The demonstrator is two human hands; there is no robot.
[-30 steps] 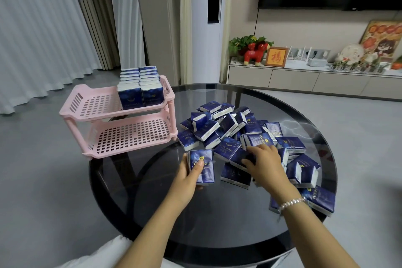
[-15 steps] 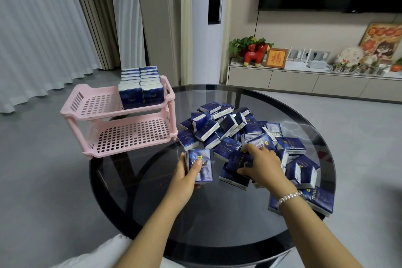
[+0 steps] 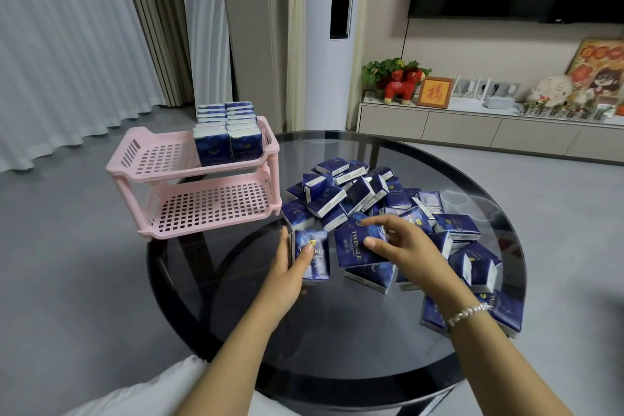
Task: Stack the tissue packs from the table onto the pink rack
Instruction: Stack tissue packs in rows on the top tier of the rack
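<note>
A pile of dark blue tissue packs (image 3: pixel 378 192) lies on the round black glass table (image 3: pixel 337 324). My left hand (image 3: pixel 287 267) holds one upright pack (image 3: pixel 315 263) at the pile's near left, thumb across its front. My right hand (image 3: pixel 398 243) grips another pack (image 3: pixel 354 248), lifted off the pile and tilted, just right of the first. The pink two-tier rack (image 3: pixel 162 159) stands at the table's left edge. Its top tier carries two rows of standing packs (image 3: pixel 228 135) on the right side; the lower tier (image 3: pixel 209 206) holds none.
A white TV cabinet (image 3: pixel 472 125) with a red toy horse, a plant and framed pictures stands along the back wall under a dark TV. Curtains hang at left. Grey floor surrounds the table. Loose packs (image 3: pixel 503 311) lie near the table's right front edge.
My right hand has picked a pack out of the pile and brought it left toward the one in my left hand. My left hand has stayed nearly still.
</note>
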